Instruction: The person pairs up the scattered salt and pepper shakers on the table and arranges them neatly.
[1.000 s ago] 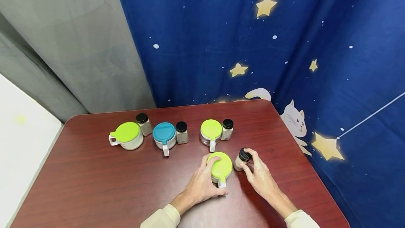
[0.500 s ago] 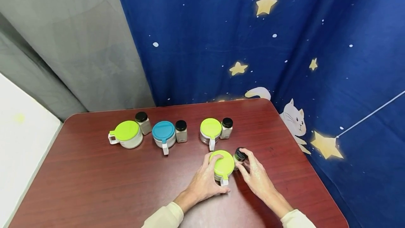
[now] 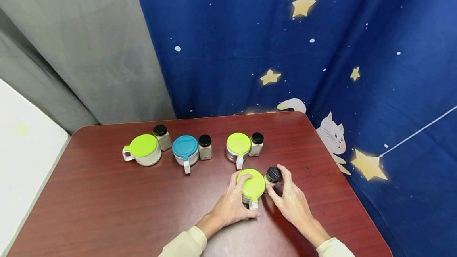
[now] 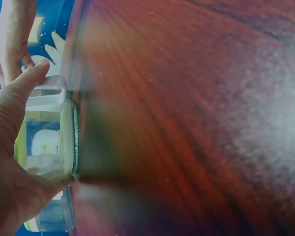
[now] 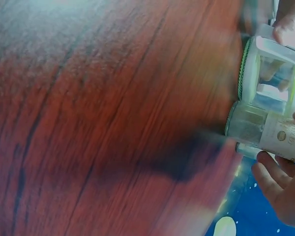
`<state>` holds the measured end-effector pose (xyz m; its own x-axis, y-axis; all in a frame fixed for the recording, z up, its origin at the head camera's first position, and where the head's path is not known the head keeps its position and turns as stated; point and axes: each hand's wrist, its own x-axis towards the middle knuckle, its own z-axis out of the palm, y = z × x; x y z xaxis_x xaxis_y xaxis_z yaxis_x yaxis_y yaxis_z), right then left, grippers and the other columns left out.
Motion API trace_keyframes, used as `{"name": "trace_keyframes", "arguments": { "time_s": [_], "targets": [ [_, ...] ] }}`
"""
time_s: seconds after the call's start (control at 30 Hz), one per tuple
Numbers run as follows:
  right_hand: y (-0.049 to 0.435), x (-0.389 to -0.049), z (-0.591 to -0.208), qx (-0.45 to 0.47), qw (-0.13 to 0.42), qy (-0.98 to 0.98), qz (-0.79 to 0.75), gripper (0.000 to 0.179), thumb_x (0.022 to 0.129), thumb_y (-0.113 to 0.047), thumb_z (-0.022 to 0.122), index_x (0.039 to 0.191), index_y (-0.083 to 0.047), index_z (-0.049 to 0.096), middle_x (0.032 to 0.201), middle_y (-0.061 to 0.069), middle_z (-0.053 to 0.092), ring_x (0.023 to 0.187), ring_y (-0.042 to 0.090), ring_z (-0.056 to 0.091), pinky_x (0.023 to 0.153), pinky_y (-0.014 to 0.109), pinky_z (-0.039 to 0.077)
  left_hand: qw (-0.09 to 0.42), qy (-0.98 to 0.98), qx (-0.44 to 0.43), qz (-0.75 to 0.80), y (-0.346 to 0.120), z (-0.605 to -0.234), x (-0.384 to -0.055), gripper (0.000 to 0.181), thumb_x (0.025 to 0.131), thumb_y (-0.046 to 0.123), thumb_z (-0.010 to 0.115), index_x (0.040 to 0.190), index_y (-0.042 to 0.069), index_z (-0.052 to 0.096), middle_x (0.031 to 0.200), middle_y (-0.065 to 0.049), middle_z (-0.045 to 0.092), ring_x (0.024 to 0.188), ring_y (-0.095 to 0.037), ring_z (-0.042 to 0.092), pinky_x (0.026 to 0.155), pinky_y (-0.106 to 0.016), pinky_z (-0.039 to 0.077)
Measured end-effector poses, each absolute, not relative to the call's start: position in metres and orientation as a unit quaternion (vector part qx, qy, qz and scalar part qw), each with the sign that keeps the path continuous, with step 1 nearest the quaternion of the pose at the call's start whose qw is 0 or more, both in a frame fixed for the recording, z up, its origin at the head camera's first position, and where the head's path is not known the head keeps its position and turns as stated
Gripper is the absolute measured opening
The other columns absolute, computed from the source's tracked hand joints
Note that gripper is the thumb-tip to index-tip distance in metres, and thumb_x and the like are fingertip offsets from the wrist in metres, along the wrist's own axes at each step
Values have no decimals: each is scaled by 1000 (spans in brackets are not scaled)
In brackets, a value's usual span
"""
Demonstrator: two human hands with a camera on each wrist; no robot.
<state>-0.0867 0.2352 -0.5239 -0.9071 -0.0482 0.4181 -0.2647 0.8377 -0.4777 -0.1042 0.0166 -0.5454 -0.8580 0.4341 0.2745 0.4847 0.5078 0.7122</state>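
Note:
My left hand (image 3: 230, 201) curls round a glass seasoning jar (image 3: 253, 185) with a lime-green lid and white handle; fingers lie at the lid and its far side. Its glass body (image 4: 44, 142) stands on the table in the left wrist view. Directly to its right is a small spice jar (image 3: 273, 175) with a black cap. My right hand (image 3: 294, 203) holds this spice jar low down between thumb and fingers, the index finger beside the cap. In the right wrist view the labelled spice jar (image 5: 265, 130) stands against the green-lidded one.
Along the back of the brown table (image 3: 125, 209) stand a green-lidded jar (image 3: 143, 148), a blue-lidded jar (image 3: 185, 150) and another green-lidded jar (image 3: 238, 146). Each has a black-capped spice jar (image 3: 205, 148) at its right. A starry blue curtain (image 3: 232, 50) hangs behind.
The spice jar has moved left in my right hand until beside the green-lidded jar. My right index finger has slid off the cap's top to its side. The green-lidded jar shifted slightly right.

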Motion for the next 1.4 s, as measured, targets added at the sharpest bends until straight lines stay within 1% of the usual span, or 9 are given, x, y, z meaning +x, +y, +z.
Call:
{"name": "trace_keyframes", "arguments": {
  "time_s": [0.2,0.37,0.53,0.73,0.93,1.1,1.2,1.33,1.4],
  "targets": [
    [243,-89,-512,79,190,-943,261,84,82,-35,82,154,-21,41,139,9,57,116,31,61,77,56,54,23,-859,-268,-436,7,-535,-102,103,64,48,95,147,20,41,155,-18,27,137,-30,40,104,-49,43],
    [248,-93,-496,112,233,-927,272,75,82,-25,79,151,-22,49,144,4,54,128,23,53,84,53,53,47,-848,-270,-453,-14,-519,-101,87,77,40,88,147,14,45,154,-14,33,142,-23,35,108,-50,38],
    [244,-99,-482,138,253,-919,269,67,85,-23,76,148,-22,53,144,3,55,130,21,52,86,52,52,77,-847,-272,-450,-46,-498,-100,75,83,29,84,147,17,46,149,-8,44,137,-18,43,106,-47,41],
    [242,-117,-458,163,243,-921,257,62,89,-25,75,146,-17,55,143,4,56,131,22,51,93,51,49,68,-871,-251,-416,-91,-482,-104,67,88,26,81,146,20,48,143,1,52,132,-13,48,106,-43,41],
    [235,-141,-433,186,227,-923,250,53,96,-32,69,145,-16,56,141,5,57,131,22,51,99,50,46,80,-885,-261,-377,-139,-472,-118,70,87,22,81,148,14,47,146,0,49,135,-18,45,109,-43,38],
    [214,-164,-411,220,218,-917,252,49,99,-33,66,144,-15,58,139,6,59,129,22,53,97,50,48,60,-886,-253,-383,-182,-452,-134,67,90,24,80,149,20,49,145,4,52,135,-19,45,111,-45,35],
    [197,-179,-397,233,197,-922,238,51,100,-38,62,146,-15,56,141,6,58,129,22,52,98,50,48,53,-863,-235,-444,-203,-440,-145,64,93,19,77,149,24,48,141,1,57,131,-20,51,109,-41,39],
    [171,-200,-381,241,157,-936,201,53,102,-44,56,148,-16,54,144,5,56,132,22,50,99,50,47,81,-845,-208,-485,-221,-432,-156,66,94,10,75,151,24,45,138,-3,60,127,-19,54,104,-27,42],
    [157,-211,-374,247,136,-941,189,53,102,-44,55,148,-17,53,146,5,55,134,22,49,100,49,47,99,-853,-197,-474,-230,-431,-162,65,94,9,74,151,23,45,137,-4,60,127,-20,53,105,-31,41]
  ]
}}
